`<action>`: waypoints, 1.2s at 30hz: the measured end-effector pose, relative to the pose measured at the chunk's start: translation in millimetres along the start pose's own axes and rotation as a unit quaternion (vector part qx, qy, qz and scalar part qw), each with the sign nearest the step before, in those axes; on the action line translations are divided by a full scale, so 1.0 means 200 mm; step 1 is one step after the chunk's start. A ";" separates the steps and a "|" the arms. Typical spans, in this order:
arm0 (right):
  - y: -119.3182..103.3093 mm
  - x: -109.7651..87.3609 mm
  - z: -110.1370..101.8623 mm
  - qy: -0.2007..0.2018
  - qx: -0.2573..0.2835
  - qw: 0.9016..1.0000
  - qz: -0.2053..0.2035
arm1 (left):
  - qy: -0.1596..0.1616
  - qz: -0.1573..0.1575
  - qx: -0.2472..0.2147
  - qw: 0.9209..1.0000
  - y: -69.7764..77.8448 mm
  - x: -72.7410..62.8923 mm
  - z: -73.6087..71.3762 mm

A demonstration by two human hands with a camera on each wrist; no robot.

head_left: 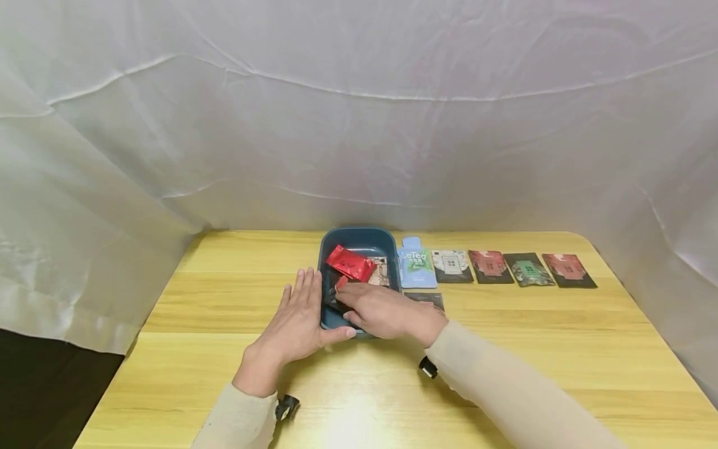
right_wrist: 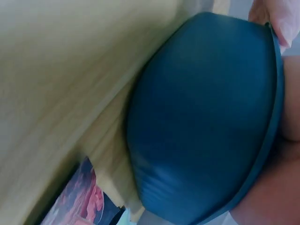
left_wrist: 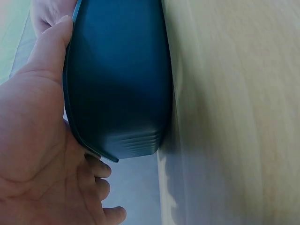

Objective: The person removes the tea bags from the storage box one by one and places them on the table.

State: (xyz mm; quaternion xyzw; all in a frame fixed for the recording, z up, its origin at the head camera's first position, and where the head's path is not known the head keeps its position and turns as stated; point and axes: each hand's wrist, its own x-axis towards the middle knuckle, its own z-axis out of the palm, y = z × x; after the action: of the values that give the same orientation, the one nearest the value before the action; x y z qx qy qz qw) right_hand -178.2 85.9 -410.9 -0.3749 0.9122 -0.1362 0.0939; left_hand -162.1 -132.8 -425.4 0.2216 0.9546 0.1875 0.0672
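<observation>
A dark blue plastic bin (head_left: pixel 363 237) stands on the table with sachets inside. My left hand (head_left: pixel 300 315) lies along its left side, fingers straight and thumb stretched across the near rim; the left wrist view shows the palm against the rim. My right hand (head_left: pixel 381 308) reaches over the near right rim into the bin. Its fingertips are at a dark sachet (head_left: pixel 332 300) with some red on it; whether they pinch it is hidden. Farther back in the bin lie a shiny red sachet (head_left: pixel 350 262) and a beige patterned sachet (head_left: pixel 379 271).
Right of the bin, a row holds a light blue LeTea packet (head_left: pixel 417 268), a white-and-black sachet (head_left: pixel 452 267) and several red or green ones. A dark sachet (head_left: pixel 427 300), partly covered by my right hand, lies nearer. A pale curtain (head_left: pixel 359 156) hangs behind the table.
</observation>
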 end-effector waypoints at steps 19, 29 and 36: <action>0.06 -0.02 -0.08 0.030 -0.051 0.994 0.097 | -0.008 -0.009 -0.017 1.000 0.00 0.00 0.00; 0.03 0.01 -0.03 0.012 -0.093 0.987 0.133 | -0.011 -0.006 -0.024 1.000 0.00 -0.01 -0.01; 0.02 0.02 -0.03 -0.002 -0.101 0.986 0.132 | -0.013 -0.006 -0.029 0.999 0.00 -0.01 -0.01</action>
State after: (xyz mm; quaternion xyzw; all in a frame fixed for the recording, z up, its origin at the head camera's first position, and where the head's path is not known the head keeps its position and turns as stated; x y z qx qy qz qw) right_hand -184.8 87.7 -407.1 -0.2586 0.9626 -0.0291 0.0750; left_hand -160.8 -133.6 -423.5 0.2166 0.9490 0.2118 0.0868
